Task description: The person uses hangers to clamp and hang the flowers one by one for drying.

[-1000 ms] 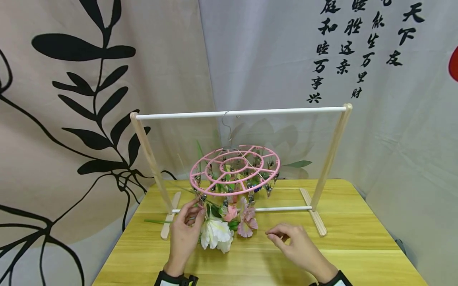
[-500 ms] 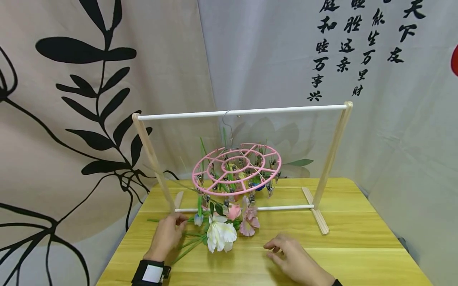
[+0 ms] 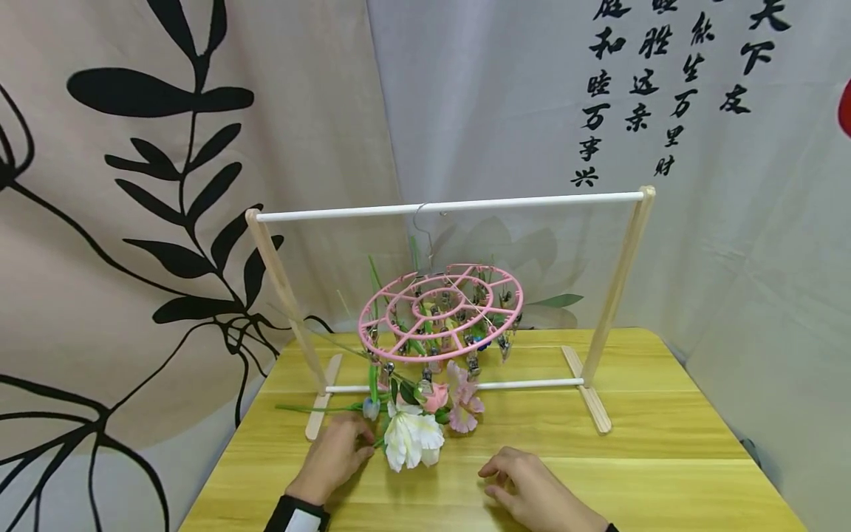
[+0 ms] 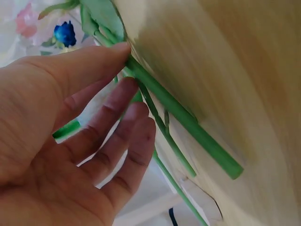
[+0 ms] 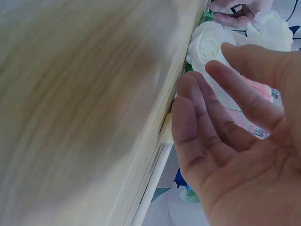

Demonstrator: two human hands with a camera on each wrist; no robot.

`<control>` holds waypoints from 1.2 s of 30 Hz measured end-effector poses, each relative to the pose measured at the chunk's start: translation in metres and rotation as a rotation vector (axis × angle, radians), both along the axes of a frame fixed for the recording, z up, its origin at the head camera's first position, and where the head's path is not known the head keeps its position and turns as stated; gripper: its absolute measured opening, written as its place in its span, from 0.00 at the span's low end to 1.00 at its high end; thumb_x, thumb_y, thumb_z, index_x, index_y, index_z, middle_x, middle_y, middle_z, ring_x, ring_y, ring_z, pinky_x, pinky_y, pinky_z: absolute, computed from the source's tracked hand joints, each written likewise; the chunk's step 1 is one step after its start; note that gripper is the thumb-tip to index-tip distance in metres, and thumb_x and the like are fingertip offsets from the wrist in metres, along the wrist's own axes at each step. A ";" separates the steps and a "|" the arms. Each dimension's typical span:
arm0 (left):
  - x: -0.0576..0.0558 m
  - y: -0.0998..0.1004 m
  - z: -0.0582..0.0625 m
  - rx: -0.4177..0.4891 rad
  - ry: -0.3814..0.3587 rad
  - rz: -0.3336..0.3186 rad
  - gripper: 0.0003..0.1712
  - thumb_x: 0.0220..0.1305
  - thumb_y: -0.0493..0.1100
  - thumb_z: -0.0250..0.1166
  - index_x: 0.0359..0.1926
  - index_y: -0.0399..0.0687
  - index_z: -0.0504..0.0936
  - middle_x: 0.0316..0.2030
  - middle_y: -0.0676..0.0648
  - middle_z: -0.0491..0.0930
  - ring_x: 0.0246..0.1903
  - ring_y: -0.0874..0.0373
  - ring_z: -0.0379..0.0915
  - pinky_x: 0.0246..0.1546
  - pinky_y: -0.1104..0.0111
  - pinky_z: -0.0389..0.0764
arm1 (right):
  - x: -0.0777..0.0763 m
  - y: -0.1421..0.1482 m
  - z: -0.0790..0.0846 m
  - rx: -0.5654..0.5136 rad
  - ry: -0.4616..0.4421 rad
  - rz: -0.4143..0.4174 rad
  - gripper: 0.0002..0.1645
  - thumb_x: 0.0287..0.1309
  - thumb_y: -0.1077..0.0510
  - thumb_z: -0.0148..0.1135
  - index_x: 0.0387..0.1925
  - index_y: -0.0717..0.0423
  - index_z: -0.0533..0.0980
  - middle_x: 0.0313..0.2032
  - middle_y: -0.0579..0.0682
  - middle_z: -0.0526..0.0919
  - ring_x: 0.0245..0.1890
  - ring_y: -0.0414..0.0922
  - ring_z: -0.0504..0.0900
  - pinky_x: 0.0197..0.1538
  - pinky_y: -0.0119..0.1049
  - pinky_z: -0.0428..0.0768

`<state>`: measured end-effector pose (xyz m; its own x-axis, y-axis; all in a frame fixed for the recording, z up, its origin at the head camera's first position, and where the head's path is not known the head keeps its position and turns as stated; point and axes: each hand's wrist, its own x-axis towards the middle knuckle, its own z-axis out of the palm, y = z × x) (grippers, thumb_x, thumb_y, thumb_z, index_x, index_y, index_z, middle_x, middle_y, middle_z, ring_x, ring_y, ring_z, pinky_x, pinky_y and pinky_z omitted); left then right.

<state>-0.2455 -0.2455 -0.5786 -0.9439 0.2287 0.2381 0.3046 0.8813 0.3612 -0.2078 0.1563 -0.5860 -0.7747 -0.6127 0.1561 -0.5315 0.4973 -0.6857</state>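
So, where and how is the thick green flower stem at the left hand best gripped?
Probably pinch the thick green stem along its straight, nearly bare length near the blunt end, coming from the person's left: the large ruffled white flower lies to the right of the left hand.

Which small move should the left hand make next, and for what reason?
Perhaps the left hand should close its thumb and forefinger firmly on the thick green stem: in the left wrist view their tips are right at it, but a secure grip is not clear. The right hand looks relaxed and holds nothing.
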 end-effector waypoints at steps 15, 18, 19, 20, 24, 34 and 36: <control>0.021 0.044 0.002 0.139 -0.033 -0.101 0.13 0.67 0.31 0.83 0.34 0.55 0.94 0.30 0.57 0.91 0.32 0.70 0.83 0.31 0.74 0.81 | 0.002 -0.004 -0.002 -0.027 0.143 -0.076 0.10 0.75 0.63 0.78 0.54 0.57 0.90 0.50 0.50 0.95 0.44 0.27 0.86 0.47 0.32 0.93; 0.027 0.054 0.000 0.211 -0.058 -0.098 0.13 0.66 0.29 0.81 0.35 0.54 0.96 0.30 0.56 0.93 0.33 0.71 0.84 0.32 0.74 0.83 | 0.002 -0.003 -0.002 -0.031 0.134 -0.115 0.12 0.76 0.64 0.78 0.56 0.59 0.90 0.51 0.52 0.95 0.43 0.29 0.87 0.46 0.31 0.93; 0.029 0.057 -0.001 0.239 -0.066 -0.095 0.12 0.66 0.29 0.81 0.35 0.54 0.97 0.30 0.55 0.93 0.33 0.70 0.85 0.33 0.74 0.84 | 0.002 -0.003 -0.002 -0.031 0.125 -0.132 0.13 0.76 0.64 0.78 0.58 0.60 0.89 0.51 0.52 0.95 0.43 0.30 0.88 0.46 0.31 0.92; 0.031 0.060 -0.002 0.265 -0.074 -0.093 0.12 0.65 0.29 0.81 0.36 0.53 0.97 0.31 0.55 0.94 0.33 0.70 0.85 0.33 0.74 0.84 | 0.002 -0.002 -0.001 -0.033 0.118 -0.150 0.14 0.76 0.64 0.78 0.59 0.61 0.89 0.51 0.53 0.95 0.43 0.32 0.89 0.45 0.31 0.93; 0.037 0.072 -0.004 0.364 -0.113 -0.082 0.10 0.67 0.31 0.82 0.36 0.52 0.98 0.30 0.55 0.93 0.32 0.71 0.85 0.33 0.75 0.84 | 0.002 0.001 0.000 -0.038 0.101 -0.232 0.21 0.75 0.66 0.78 0.64 0.64 0.85 0.50 0.52 0.94 0.42 0.35 0.92 0.44 0.30 0.93; 0.044 0.106 -0.002 0.483 -0.090 -0.073 0.05 0.69 0.39 0.86 0.35 0.52 0.98 0.32 0.56 0.93 0.33 0.71 0.84 0.33 0.76 0.83 | -0.007 -0.002 0.008 -0.046 0.262 -0.423 0.19 0.68 0.72 0.80 0.58 0.58 0.89 0.44 0.49 0.92 0.39 0.37 0.91 0.41 0.28 0.90; 0.044 0.113 -0.001 0.509 -0.102 -0.069 0.04 0.70 0.39 0.86 0.36 0.53 0.99 0.32 0.56 0.94 0.33 0.72 0.85 0.33 0.76 0.84 | -0.011 -0.005 0.008 -0.045 0.355 -0.385 0.21 0.65 0.74 0.81 0.56 0.57 0.90 0.45 0.50 0.91 0.40 0.38 0.90 0.41 0.28 0.90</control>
<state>-0.2011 -0.1321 -0.5792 -0.9549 0.1701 0.2433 0.2968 0.5654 0.7696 -0.2188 0.1514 -0.5775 -0.8369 -0.2808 0.4698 -0.5199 0.6763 -0.5219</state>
